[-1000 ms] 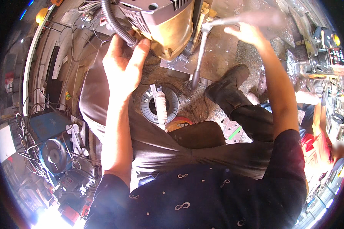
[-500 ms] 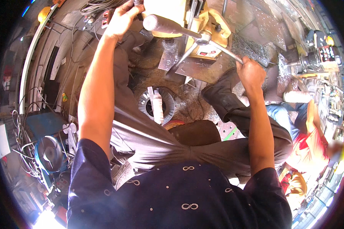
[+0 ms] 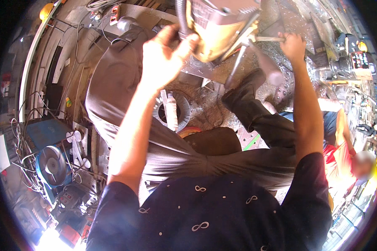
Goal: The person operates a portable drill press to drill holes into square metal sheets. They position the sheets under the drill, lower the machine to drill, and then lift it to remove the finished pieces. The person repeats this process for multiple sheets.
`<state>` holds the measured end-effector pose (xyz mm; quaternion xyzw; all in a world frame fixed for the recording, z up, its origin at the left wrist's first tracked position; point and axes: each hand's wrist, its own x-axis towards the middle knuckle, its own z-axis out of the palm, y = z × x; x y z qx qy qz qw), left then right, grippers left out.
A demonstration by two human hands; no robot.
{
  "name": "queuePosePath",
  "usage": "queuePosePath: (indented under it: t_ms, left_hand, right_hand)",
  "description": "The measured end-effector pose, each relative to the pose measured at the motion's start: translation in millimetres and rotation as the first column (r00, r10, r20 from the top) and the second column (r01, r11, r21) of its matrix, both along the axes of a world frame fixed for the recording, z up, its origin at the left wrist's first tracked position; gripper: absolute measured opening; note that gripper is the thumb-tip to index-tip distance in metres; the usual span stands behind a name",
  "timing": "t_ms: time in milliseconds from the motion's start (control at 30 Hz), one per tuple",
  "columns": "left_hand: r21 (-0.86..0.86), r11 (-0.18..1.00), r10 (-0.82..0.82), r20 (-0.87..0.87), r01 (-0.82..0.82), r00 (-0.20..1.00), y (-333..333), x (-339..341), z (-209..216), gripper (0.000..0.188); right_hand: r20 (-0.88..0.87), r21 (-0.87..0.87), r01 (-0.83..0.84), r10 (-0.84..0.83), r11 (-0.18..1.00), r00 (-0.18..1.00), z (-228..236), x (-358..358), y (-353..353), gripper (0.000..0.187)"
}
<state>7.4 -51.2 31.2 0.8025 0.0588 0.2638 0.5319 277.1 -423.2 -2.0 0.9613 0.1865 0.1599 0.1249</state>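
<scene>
A yellow and grey magnetic drill (image 3: 209,39) stands at the top middle, partly cut off by the frame edge. My left hand (image 3: 163,62) is at its left side, thumb and fingers closed around a dark ribbed hose (image 3: 182,16). To the right, my right hand (image 3: 293,46) grips one spoke of the drill's feed handle (image 3: 268,39). A second spoke (image 3: 237,62) slants down, and a dark grip (image 3: 270,69), blurred, points toward me. The drill's base is mostly hidden. A metal plate (image 3: 203,71) lies below the drill.
Between my legs are a wire spool (image 3: 183,111) and a plastic bottle (image 3: 171,113) in front of it. A blue machine with a round fan (image 3: 52,166) and tangled cables stand at left. On the right a co-worker in a red shirt (image 3: 337,163) sits close by.
The drill has turned and its handle has swung round. My left hand has come right and nearer, onto the ribbed hose. The right hand has moved up and rightward, still on a spoke.
</scene>
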Motion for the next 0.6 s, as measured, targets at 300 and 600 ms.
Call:
queuePosePath:
  t_ms: [300,600]
  left_hand:
    - [0.070,0.982,-0.169,-0.098,0.177,0.981,33,31,8,0.047]
    - [0.295,0.954,0.042,0.048,-0.054,0.998,-16,3,9,0.049]
  right_hand:
    - [0.023,0.055,0.234,-0.236,0.971,0.971,-4,-65,-14,0.029]
    - [-0.042,0.133,0.320,-0.318,0.938,0.947,-6,-13,2,0.046]
